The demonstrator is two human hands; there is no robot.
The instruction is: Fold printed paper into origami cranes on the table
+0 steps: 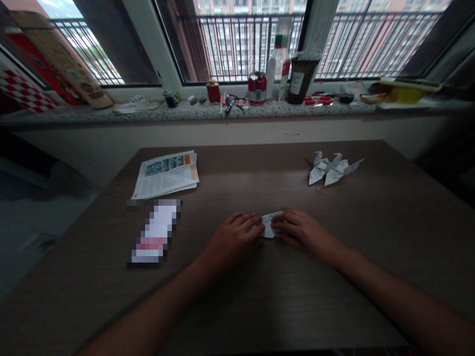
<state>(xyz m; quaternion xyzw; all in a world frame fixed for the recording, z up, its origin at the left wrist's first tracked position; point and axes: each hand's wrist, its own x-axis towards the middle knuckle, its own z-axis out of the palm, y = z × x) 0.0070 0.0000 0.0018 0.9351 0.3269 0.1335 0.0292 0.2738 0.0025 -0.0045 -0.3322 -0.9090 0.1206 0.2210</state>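
Observation:
A small folded piece of printed paper [269, 226] lies on the brown table between my two hands. From the left, my left hand [237, 233] presses its fingertips onto the paper's edge. My right hand [301, 229] has its fingers bent over the opposite side, holding the paper against the tabletop. The parts of the paper beneath my fingers are hidden. Farther back on the right stand folded paper figures, like origami cranes [336, 174], made of similar printed paper.
At the left lies a stack of printed sheets [165, 179], with a blurred-out phone-like device [156, 232] nearer me. Behind the table, the stone windowsill [200, 114] carries a red can [257, 89], a clear bottle [273, 69], a dark cup [300, 79] and small items.

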